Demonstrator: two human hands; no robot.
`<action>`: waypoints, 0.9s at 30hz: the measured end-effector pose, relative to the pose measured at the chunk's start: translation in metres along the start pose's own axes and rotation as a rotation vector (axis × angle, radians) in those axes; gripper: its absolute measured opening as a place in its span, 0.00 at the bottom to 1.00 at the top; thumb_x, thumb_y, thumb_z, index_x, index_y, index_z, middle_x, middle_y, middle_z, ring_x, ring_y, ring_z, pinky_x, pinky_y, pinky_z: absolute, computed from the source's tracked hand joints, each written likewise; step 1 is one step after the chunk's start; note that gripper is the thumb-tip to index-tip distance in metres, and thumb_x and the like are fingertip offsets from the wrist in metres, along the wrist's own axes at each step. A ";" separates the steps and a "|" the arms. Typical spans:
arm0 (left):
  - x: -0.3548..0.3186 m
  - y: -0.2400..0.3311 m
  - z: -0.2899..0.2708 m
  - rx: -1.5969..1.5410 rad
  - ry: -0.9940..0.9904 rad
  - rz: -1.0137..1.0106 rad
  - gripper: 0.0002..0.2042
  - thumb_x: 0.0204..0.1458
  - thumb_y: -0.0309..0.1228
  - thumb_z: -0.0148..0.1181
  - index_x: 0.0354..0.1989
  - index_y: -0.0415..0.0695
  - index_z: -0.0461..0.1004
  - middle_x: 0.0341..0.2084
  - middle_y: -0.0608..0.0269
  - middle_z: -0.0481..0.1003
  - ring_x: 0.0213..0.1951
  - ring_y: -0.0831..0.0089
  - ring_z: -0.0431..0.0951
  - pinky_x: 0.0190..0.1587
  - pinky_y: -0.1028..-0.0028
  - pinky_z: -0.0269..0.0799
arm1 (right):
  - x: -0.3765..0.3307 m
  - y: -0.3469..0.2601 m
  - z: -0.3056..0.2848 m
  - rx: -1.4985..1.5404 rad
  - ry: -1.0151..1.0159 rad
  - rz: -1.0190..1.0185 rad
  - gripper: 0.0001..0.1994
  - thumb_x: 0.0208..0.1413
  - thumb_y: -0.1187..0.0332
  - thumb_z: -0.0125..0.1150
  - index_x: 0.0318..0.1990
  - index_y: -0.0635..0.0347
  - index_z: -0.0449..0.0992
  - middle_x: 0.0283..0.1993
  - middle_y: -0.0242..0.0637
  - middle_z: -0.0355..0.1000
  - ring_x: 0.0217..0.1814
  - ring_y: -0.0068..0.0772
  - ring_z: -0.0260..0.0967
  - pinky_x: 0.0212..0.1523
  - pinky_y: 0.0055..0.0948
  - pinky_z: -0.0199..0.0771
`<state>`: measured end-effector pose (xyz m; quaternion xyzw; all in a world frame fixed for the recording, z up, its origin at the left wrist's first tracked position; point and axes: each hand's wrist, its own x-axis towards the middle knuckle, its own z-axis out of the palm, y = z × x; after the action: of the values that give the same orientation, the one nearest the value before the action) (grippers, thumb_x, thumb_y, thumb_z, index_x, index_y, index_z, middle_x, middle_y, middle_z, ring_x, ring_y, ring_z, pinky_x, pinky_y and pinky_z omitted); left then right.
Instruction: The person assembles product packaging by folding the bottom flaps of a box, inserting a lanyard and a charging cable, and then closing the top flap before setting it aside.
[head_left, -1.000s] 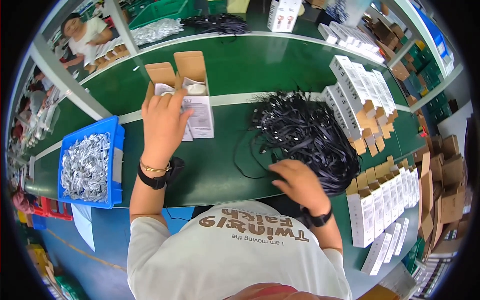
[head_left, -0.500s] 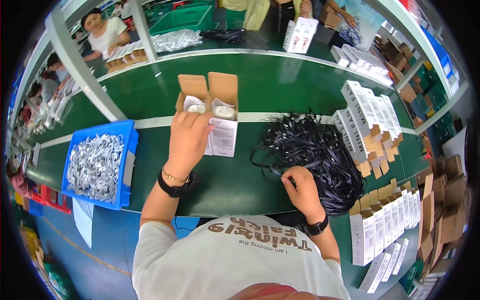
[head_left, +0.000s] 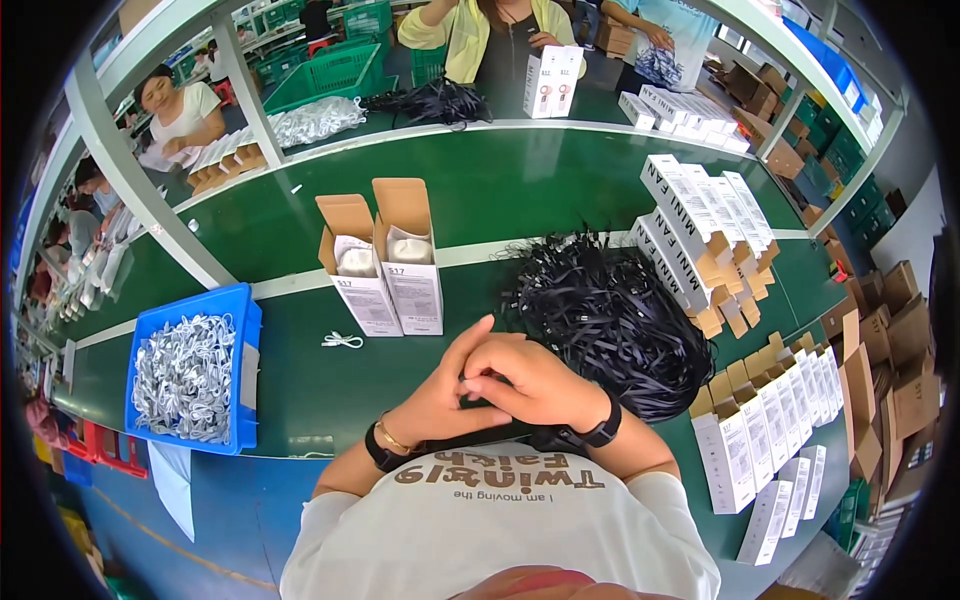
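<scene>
My left hand (head_left: 447,392) and my right hand (head_left: 538,377) meet over the near part of the green table, in front of my shirt. Their fingers curl toward each other and touch. Whatever they hold, if anything, is hidden between them. Beyond them stand two open white boxes (head_left: 418,300) side by side, flaps raised, each with a rounded white item (head_left: 408,250) and folded paper inside. A coiled white cable (head_left: 342,341) lies in front of the left box. Just right of my hands is a large heap of black straps (head_left: 610,320).
At the left is a blue bin (head_left: 248,375) full of white cables. Stacked white boxes (head_left: 700,240) stand at the right, with a row of open boxes (head_left: 760,440) nearer me. White posts (head_left: 150,180) rise at the table's far side, where other people work.
My left hand has come back from the boxes and my right hand has left the strap heap; they now meet. The cable by the boxes has come into view.
</scene>
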<state>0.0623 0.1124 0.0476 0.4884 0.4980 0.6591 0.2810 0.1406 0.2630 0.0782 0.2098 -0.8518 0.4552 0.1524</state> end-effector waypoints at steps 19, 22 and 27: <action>-0.002 0.001 -0.060 0.165 -0.111 -0.040 0.15 0.60 0.30 0.44 0.51 0.35 0.70 0.26 0.59 0.74 0.28 0.72 0.73 0.41 0.71 0.69 | -0.038 -0.018 -0.051 1.202 0.570 -0.330 0.13 0.49 0.78 0.61 0.42 0.54 0.71 0.56 0.51 0.65 0.49 0.43 0.68 0.43 0.43 0.71; -0.004 0.014 -0.068 0.350 -0.123 0.058 0.14 0.60 0.28 0.46 0.50 0.35 0.70 0.25 0.59 0.74 0.26 0.73 0.73 0.38 0.73 0.69 | -0.057 0.007 -0.058 -0.054 0.645 -0.159 0.13 0.50 0.76 0.59 0.45 0.57 0.72 0.44 0.45 0.71 0.38 0.35 0.69 0.38 0.33 0.69; -0.010 0.018 -0.059 0.347 -0.169 -0.081 0.14 0.57 0.25 0.48 0.51 0.35 0.70 0.24 0.61 0.73 0.26 0.73 0.72 0.33 0.75 0.68 | -0.056 0.038 -0.060 -0.787 0.795 -0.038 0.13 0.58 0.67 0.55 0.48 0.62 0.69 0.36 0.38 0.71 0.35 0.32 0.67 0.37 0.29 0.67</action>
<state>0.0131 0.0750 0.0588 0.5626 0.5982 0.5082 0.2597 0.1742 0.3445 0.0584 -0.0352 -0.8306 0.1441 0.5368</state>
